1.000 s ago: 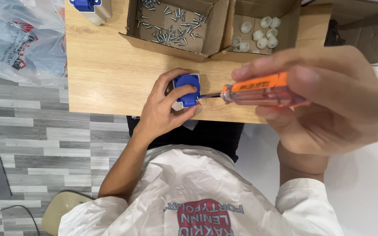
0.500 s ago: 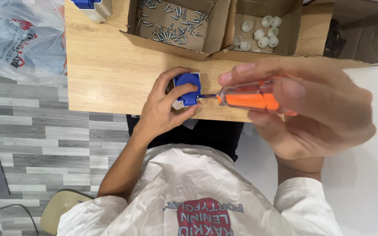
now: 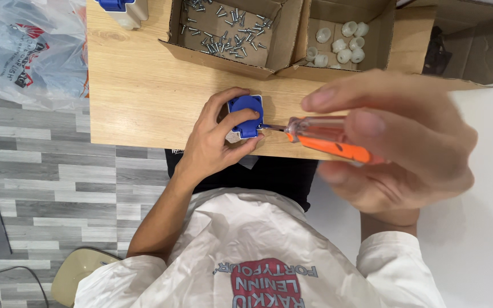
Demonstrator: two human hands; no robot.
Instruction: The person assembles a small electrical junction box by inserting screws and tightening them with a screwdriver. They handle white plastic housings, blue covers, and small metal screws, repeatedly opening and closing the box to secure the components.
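My left hand grips a small blue and white plastic socket part at the near edge of the wooden table. My right hand holds an orange-handled screwdriver, fingers wrapped loosely round the handle. Its metal tip touches the right side of the blue part. The right hand is close to the camera and blurred.
An open cardboard box of several screws and another with white plastic caps stand at the table's far side. Another blue and white part sits at the top left. A plastic bag lies on the floor to the left.
My right hand has shifted its fingers around the screwdriver handle, which has turned. My left hand and the blue part have stayed in place.
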